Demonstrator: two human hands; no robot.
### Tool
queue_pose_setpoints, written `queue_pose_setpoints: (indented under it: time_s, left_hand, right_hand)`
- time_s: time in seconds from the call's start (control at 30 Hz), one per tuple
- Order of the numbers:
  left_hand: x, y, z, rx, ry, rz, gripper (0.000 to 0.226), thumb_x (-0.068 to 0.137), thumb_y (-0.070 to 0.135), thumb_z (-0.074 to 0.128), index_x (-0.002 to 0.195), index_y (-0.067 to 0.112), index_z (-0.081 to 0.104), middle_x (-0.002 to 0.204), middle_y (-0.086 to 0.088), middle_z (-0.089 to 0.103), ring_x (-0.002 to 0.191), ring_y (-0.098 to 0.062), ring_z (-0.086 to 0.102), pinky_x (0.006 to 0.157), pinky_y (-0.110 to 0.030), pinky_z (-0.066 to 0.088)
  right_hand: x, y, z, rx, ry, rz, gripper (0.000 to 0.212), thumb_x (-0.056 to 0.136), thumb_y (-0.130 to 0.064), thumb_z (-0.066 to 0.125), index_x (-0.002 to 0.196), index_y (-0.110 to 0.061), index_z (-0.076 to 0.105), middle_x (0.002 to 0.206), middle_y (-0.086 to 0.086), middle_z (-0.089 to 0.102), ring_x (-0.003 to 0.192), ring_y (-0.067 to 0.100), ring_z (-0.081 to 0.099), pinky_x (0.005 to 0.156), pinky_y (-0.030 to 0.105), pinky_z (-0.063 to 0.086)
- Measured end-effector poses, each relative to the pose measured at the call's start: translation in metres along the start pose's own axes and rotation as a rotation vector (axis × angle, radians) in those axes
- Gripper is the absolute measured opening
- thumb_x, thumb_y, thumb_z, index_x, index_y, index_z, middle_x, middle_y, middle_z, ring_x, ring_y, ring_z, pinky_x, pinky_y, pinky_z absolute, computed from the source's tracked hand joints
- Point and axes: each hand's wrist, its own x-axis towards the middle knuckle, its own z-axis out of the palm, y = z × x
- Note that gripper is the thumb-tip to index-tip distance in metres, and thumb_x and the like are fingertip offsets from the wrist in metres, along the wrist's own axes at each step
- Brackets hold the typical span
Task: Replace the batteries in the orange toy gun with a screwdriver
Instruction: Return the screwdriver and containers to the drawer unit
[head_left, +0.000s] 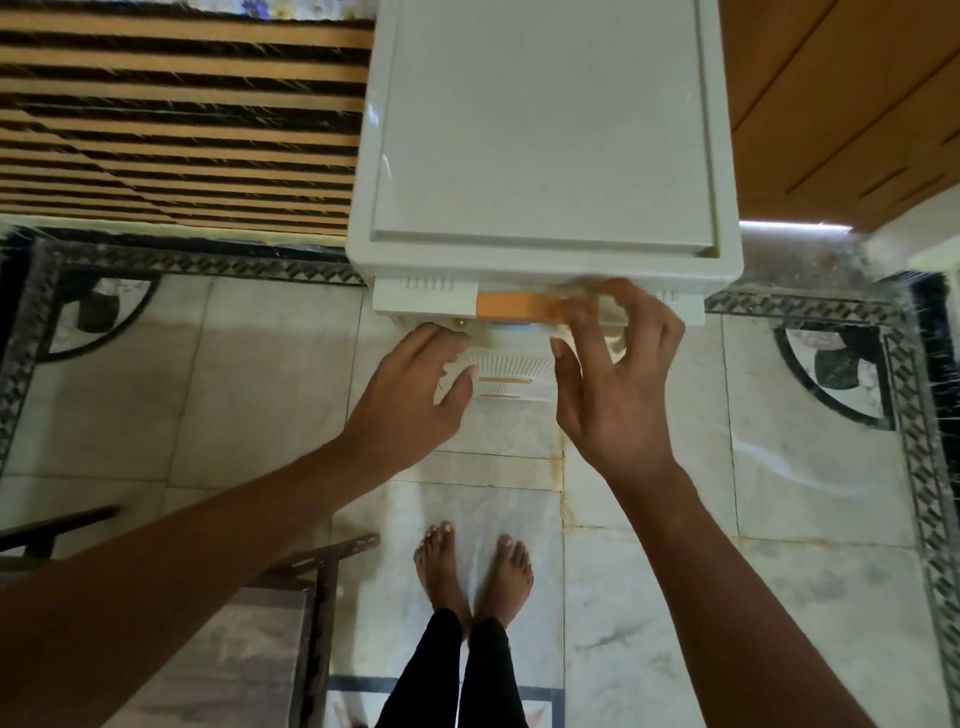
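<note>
No orange toy gun, screwdriver or batteries are in view. I stand over a white plastic drawer cabinet (540, 130), seen from above. Its top drawer (415, 299) sticks out slightly and has an orange handle strip (511, 305) on the front. My right hand (618, 384) curls its fingers over the right end of that handle. My left hand (410, 389) rests with fingers spread against the cabinet front just below the drawer's left side. A lower drawer front (511, 376) with orange slots shows between my hands.
A brown-and-black striped surface (176, 114) lies left of the cabinet, and a wooden panel (852, 104) is on its right. Below are the marble floor (779, 519) with a dark patterned border, my bare feet (472, 571), and a dark-framed stool (291, 623) at lower left.
</note>
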Motion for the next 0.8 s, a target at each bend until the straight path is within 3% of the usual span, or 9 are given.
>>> queue_pose_setpoints:
  time_s: [0.1, 0.2, 0.33, 0.53, 0.67, 0.8]
  left_hand:
    - [-0.005, 0.013, -0.021, 0.025, 0.074, 0.220, 0.022, 0.092, 0.005, 0.070, 0.111, -0.006, 0.070, 0.109, -0.018, 0.067, 0.098, -0.025, 0.065, 0.087, -0.029, 0.057]
    - [0.033, 0.022, -0.045, 0.168, 0.140, 0.403, 0.031, 0.095, 0.009, 0.066, 0.123, -0.005, 0.068, 0.125, -0.021, 0.066, 0.117, -0.032, 0.062, 0.104, -0.039, 0.049]
    - [0.059, 0.016, -0.046, 0.342, -0.067, 0.327, 0.053, 0.105, 0.033, 0.051, 0.152, 0.008, 0.049, 0.161, -0.009, 0.044, 0.152, -0.027, 0.036, 0.121, -0.048, 0.035]
    - [0.072, 0.000, -0.059, 0.349, -0.239, 0.349, 0.069, 0.103, 0.047, 0.050, 0.161, 0.013, 0.034, 0.169, -0.005, 0.029, 0.158, -0.022, 0.022, 0.125, -0.047, 0.031]
    - [0.071, 0.006, -0.068, 0.351, -0.325, 0.320, 0.090, 0.094, 0.054, 0.065, 0.163, 0.013, 0.025, 0.172, -0.004, 0.019, 0.160, -0.020, 0.013, 0.127, -0.036, 0.013]
    - [0.069, 0.001, -0.066, 0.391, -0.359, 0.335, 0.107, 0.086, 0.073, 0.057, 0.165, 0.014, 0.016, 0.174, -0.004, 0.010, 0.161, -0.022, 0.006, 0.128, -0.049, 0.018]
  right_hand:
    - [0.001, 0.001, 0.000, -0.069, -0.086, -0.033, 0.035, 0.099, -0.013, 0.060, 0.132, -0.009, 0.067, 0.136, 0.015, 0.061, 0.125, 0.034, 0.056, 0.100, 0.049, 0.036]
    - [0.008, -0.005, -0.004, -0.092, -0.130, -0.023, 0.035, 0.099, -0.019, 0.062, 0.133, -0.012, 0.066, 0.134, 0.010, 0.062, 0.126, 0.030, 0.056, 0.098, 0.047, 0.036]
    - [0.027, -0.022, -0.018, -0.123, -0.272, 0.120, 0.020, 0.097, -0.021, 0.064, 0.115, -0.014, 0.070, 0.119, 0.007, 0.061, 0.113, 0.032, 0.055, 0.089, 0.045, 0.041]
    - [0.035, -0.040, -0.059, -0.065, -0.706, 0.093, 0.016, 0.095, -0.009, 0.057, 0.096, -0.009, 0.073, 0.094, 0.006, 0.057, 0.089, 0.032, 0.061, 0.077, 0.044, 0.052]
    - [0.007, -0.054, -0.077, -0.073, -0.896, 0.134, 0.012, 0.094, -0.011, 0.059, 0.084, -0.012, 0.067, 0.085, -0.002, 0.048, 0.072, 0.021, 0.052, 0.066, 0.039, 0.056]
    - [0.003, -0.052, -0.080, -0.039, -1.165, 0.204, 0.016, 0.095, -0.020, 0.056, 0.080, -0.017, 0.061, 0.087, 0.004, 0.063, 0.077, 0.024, 0.066, 0.076, 0.042, 0.060]
